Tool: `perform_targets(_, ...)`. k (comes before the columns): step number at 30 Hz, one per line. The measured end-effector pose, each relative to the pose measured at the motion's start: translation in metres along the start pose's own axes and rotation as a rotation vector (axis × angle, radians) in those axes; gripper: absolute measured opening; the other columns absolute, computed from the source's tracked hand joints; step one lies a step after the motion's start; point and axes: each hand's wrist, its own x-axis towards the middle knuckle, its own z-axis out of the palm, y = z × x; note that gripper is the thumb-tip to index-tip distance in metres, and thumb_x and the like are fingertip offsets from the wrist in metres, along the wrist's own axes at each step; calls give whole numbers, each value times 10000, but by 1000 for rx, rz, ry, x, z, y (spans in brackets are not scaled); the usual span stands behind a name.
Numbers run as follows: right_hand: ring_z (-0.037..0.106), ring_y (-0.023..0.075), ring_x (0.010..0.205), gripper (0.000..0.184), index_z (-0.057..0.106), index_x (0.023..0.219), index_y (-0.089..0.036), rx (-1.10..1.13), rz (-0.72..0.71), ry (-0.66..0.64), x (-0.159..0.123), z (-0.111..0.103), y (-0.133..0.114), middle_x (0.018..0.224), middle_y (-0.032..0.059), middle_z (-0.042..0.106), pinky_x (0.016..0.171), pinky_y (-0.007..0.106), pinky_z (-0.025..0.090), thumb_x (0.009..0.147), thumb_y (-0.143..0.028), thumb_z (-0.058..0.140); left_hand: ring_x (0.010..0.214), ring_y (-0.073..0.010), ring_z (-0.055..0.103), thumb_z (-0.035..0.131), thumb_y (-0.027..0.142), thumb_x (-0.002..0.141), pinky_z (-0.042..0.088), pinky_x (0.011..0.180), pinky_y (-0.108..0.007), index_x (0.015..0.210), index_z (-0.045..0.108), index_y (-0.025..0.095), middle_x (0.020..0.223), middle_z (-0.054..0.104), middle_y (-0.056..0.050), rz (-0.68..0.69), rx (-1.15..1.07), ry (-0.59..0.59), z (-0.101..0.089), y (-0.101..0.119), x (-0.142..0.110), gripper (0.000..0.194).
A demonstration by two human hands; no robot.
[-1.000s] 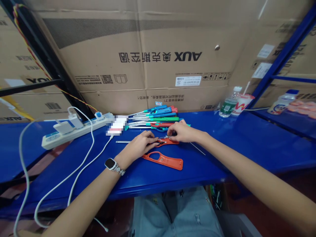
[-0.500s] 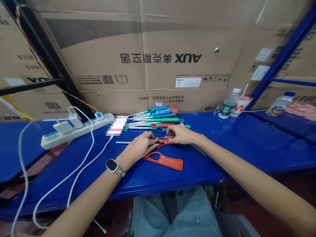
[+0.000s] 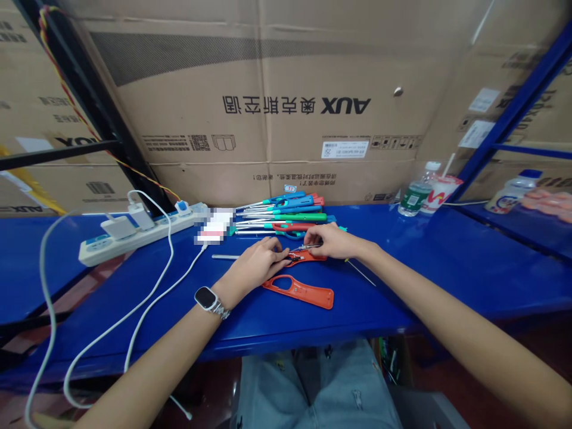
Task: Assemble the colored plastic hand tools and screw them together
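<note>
An opened orange lighter casing half (image 3: 316,257) lies on the blue table, with small inner parts and a thin wire in it. My left hand (image 3: 263,260) is closed on its left end, fingertips pressing the parts inside. A metal lighter tube (image 3: 224,257) sticks out left from under that hand. Just above the casing, my right hand (image 3: 333,240) pinches a small greyish part, mostly covered by the fingers. Nearer to me rests the other orange casing half (image 3: 308,292), loose and inner side up. A thin metal rod (image 3: 363,273) lies below my right wrist.
Behind my hands is a pile of long lighters (image 3: 286,215) in several colours. A power strip (image 3: 134,238) and white cables (image 3: 154,292) occupy the left. To the right stand a water bottle (image 3: 413,198) and a paper cup (image 3: 440,195). Cardboard (image 3: 295,71) backs the table.
My right hand has lifted slightly off the orange casing with the small part, uncovering more of the casing's right end. The left hand stays on the casing. The view has shifted a little.
</note>
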Motion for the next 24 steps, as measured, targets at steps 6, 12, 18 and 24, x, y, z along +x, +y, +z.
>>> perform_targets(6, 680, 190, 865, 168, 664, 1003, -175, 208, -104, 64, -3, 9, 13, 958, 63, 737, 798, 350, 517, 840, -138, 648, 888, -225, 609, 444, 358, 1080, 542, 787, -362, 1273, 720, 157, 1046, 640, -110, -7, 21, -13, -2, 2, -1, 393)
perform_targets(12, 679, 184, 888, 185, 676, 1012, -178, 326, -157, 138, -2, 17, 20, 951, 54, 726, 814, 348, 541, 830, -142, 669, 915, -229, 610, 447, 358, 1079, 534, 787, -351, 1273, 719, 177, 1041, 637, -103, -2, 42, 0, 0, 1, -1, 380)
perform_targets(18, 669, 183, 862, 237, 679, 1010, -166, 440, -160, 135, 5, 17, 25, 940, 52, 710, 825, 366, 549, 779, -160, 731, 900, -220, 611, 463, 352, 1076, 532, 802, -350, 1261, 723, 176, 1039, 640, -97, -1, 48, 8, 2, 0, -1, 364)
perform_targets(24, 695, 204, 936, 165, 680, 977, -179, 484, -193, 196, 0, 17, 16, 990, 59, 738, 901, 402, 543, 827, -238, 717, 883, -219, 610, 468, 352, 1074, 536, 800, -360, 1238, 732, 169, 1030, 641, -99, -2, 49, 15, 0, 1, -1, 361)
